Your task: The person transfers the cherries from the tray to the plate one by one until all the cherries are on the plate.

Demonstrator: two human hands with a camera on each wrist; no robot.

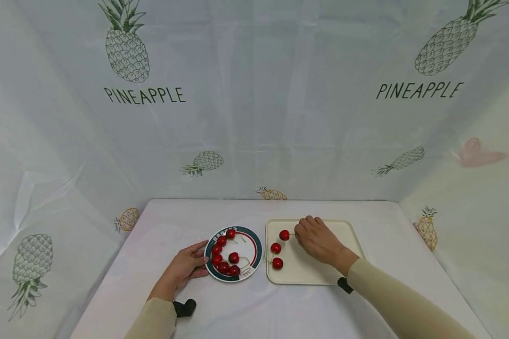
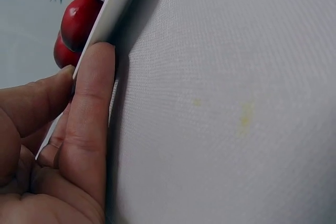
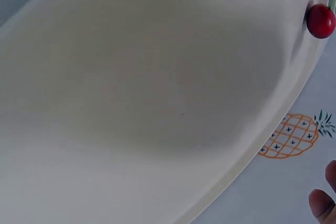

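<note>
My left hand point(image 1: 186, 263) holds the rim of a white plate point(image 1: 249, 238) with a dark green border, thumb above and fingers beneath. In the left wrist view the pinched plate point(image 2: 113, 17) is seen edge-on, a finger point(image 2: 86, 108) under it. Several red cherries with thin stems, such as this cherry point(image 1: 233, 257), lie on the plate. Over the cream tray point(image 1: 314, 273), my right hand point(image 1: 318, 239) has its fingers bent downward, a cherry point(image 1: 284, 235) hanging off its left side by the stem. The pinching fingertips are hidden; other fingertips point(image 3: 320, 203) show in the right wrist view.
Two more cherries, the upper cherry point(image 1: 275, 248) and the lower cherry point(image 1: 277, 263), lie along the tray's left edge. Plate and tray stand side by side on a white-covered table point(image 1: 246, 310). Pineapple-printed sheeting point(image 1: 271, 127) rises behind and at both sides.
</note>
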